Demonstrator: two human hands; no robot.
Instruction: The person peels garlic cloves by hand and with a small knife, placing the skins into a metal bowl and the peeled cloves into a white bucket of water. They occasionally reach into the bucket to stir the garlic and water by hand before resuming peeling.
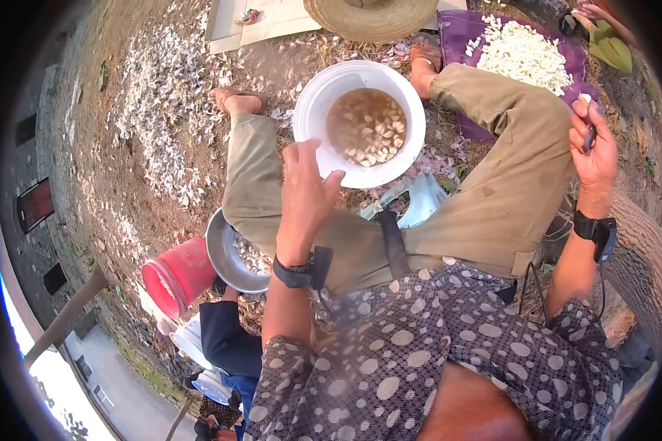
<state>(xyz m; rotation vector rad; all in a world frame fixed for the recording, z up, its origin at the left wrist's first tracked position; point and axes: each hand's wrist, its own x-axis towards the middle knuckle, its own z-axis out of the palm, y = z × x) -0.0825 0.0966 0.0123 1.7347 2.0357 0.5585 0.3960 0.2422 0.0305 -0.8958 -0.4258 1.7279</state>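
My left hand (309, 187) is open at the near left rim of a white bucket (309, 95), thumb and fingers apart, with nothing visible in it. Brownish water with many garlic cloves (379, 140) fills the bottom of that bucket. Out to the right, my right hand (597, 151) is closed around a small knife with a dark handle (589, 138). A whitish piece (585, 98), which looks like a garlic clove, shows at its fingertips. Peeled cloves (526, 57) lie heaped on a purple cloth (478, 121) beyond my right knee.
Left of me stand a metal basin (217, 246) holding cloves and a red bucket (187, 272), near another person's dark sleeve (224, 334). A straw hat (375, 18) lies ahead. Garlic skins (162, 110) litter the ground. Another person's hand (592, 11) shows at upper right.
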